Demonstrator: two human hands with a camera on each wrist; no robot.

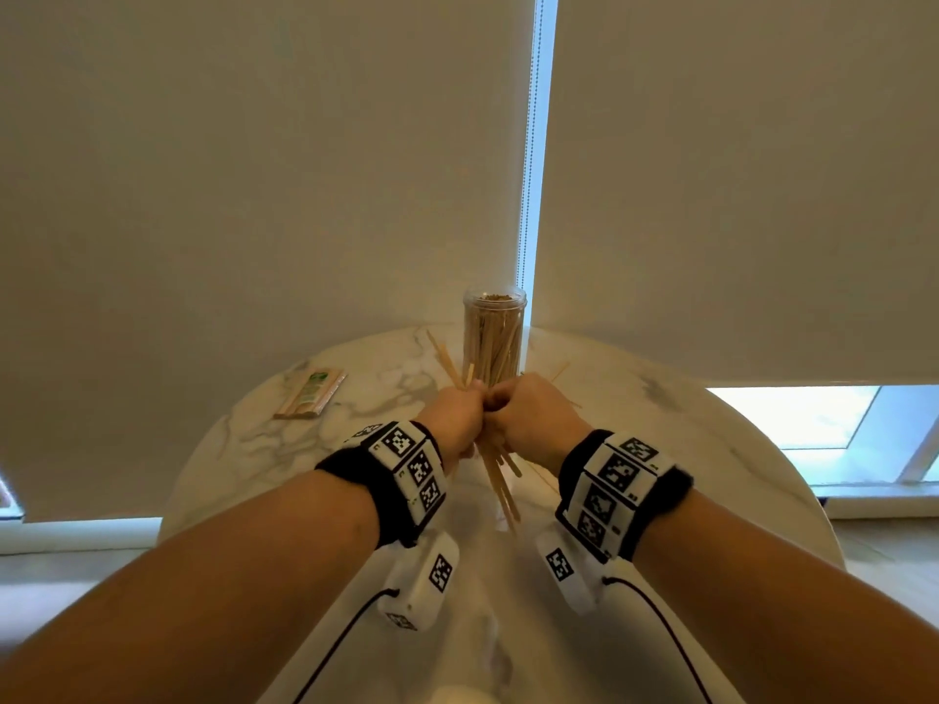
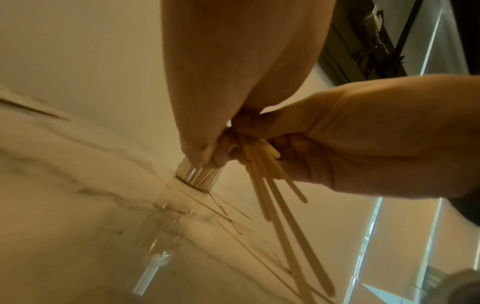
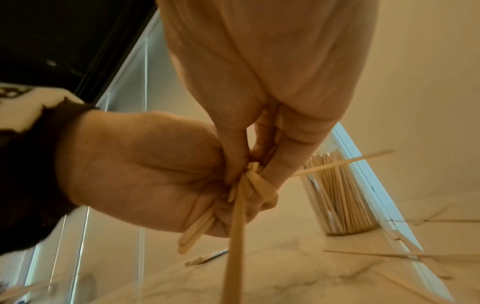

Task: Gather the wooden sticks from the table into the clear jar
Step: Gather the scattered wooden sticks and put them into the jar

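Note:
Both hands meet above the middle of the marble table (image 1: 660, 449), just in front of the clear jar (image 1: 494, 337). The jar stands upright and is packed with wooden sticks. My left hand (image 1: 470, 403) grips a bundle of sticks (image 1: 500, 485) in its fist; the sticks fan out above and below it. My right hand (image 1: 500, 401) pinches the same bundle beside the left fingers. The right wrist view shows the left fist (image 3: 142, 174) wrapped round the sticks (image 3: 235, 246) and the jar (image 3: 337, 195) behind. The left wrist view shows the right hand (image 2: 363, 133) curled on the sticks (image 2: 280, 216).
Loose sticks (image 3: 389, 255) lie on the table to the right of the jar. A wrapped packet of sticks (image 1: 311, 393) lies at the far left of the table. Roller blinds hang close behind the round table's far edge.

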